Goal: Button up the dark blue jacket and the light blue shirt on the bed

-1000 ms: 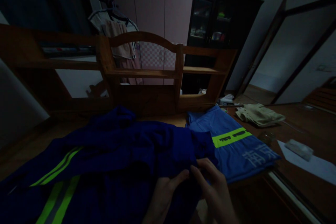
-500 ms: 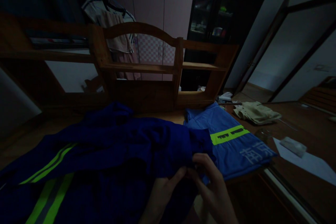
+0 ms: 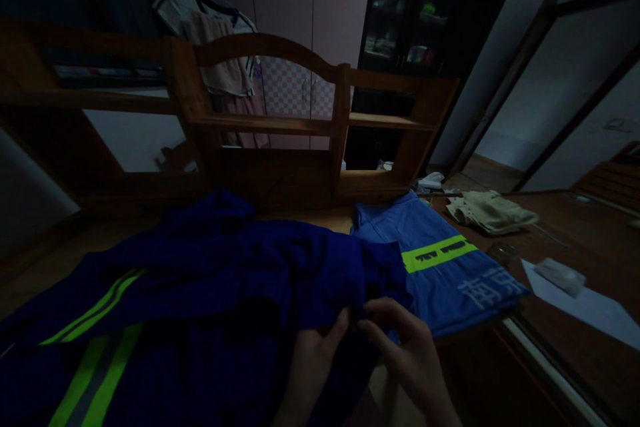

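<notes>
A dark blue work jacket (image 3: 240, 273) with yellow-green and grey reflective stripes lies spread over the wooden desk. At its near right edge, my left hand (image 3: 317, 353) grips the cloth between thumb and fingers, most of which are hidden by the fabric. My right hand (image 3: 407, 347) pinches the same edge just beside it, thumb and forefinger close together. Whatever small detail sits between the fingertips is too dark to make out. To the right, touching the jacket, is a folded lighter blue garment (image 3: 435, 300) with a yellow-green band and pale characters.
A wooden shelf rack (image 3: 270, 123) rises behind the jacket. Farther right lie folded beige cloth (image 3: 493, 211), a white sheet (image 3: 595, 310) with a clear packet (image 3: 560, 275) on it, and a glass (image 3: 504, 252). Clothes (image 3: 215, 47) hang behind the rack.
My right thumb and forefinger have drawn closer together at the jacket edge. My left hand has shifted slightly, still on the cloth. The camera view has tilted a little.
</notes>
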A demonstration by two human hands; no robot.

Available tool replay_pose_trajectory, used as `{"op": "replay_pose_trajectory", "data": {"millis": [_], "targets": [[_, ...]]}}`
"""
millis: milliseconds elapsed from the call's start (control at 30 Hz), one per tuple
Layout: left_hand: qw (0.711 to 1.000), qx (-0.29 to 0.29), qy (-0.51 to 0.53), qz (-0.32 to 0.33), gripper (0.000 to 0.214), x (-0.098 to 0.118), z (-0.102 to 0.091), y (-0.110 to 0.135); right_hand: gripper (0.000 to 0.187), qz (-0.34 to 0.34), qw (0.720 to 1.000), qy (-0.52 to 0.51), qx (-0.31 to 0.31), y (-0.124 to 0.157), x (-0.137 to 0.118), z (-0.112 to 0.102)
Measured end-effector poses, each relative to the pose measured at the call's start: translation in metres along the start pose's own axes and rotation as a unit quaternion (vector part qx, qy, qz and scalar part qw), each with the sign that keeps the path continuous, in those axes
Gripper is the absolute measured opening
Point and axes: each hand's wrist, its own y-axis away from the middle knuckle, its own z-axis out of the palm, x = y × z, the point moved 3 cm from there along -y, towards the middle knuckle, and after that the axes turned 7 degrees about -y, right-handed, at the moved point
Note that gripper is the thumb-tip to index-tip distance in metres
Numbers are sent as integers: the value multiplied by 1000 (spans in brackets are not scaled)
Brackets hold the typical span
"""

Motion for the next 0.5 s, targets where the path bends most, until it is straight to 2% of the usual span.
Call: {"op": "replay_pose_trajectory", "data": {"millis": [100, 200, 333, 500], "targets": [[999, 20, -43, 3, 44, 2, 1, 0, 15, 18, 1000, -9, 14, 0, 1, 4], [999, 5, -52, -8, 42, 4, 2, 3, 14, 8, 1000, -5, 25, 0, -1, 8], [1000, 3, -4, -12, 44, 6, 0, 5, 13, 1, 1000, -6, 30, 0, -1, 9], [995, -43, 67, -56, 41, 1, 2, 4, 13, 1, 999, -14, 36, -1, 0, 8]]}}
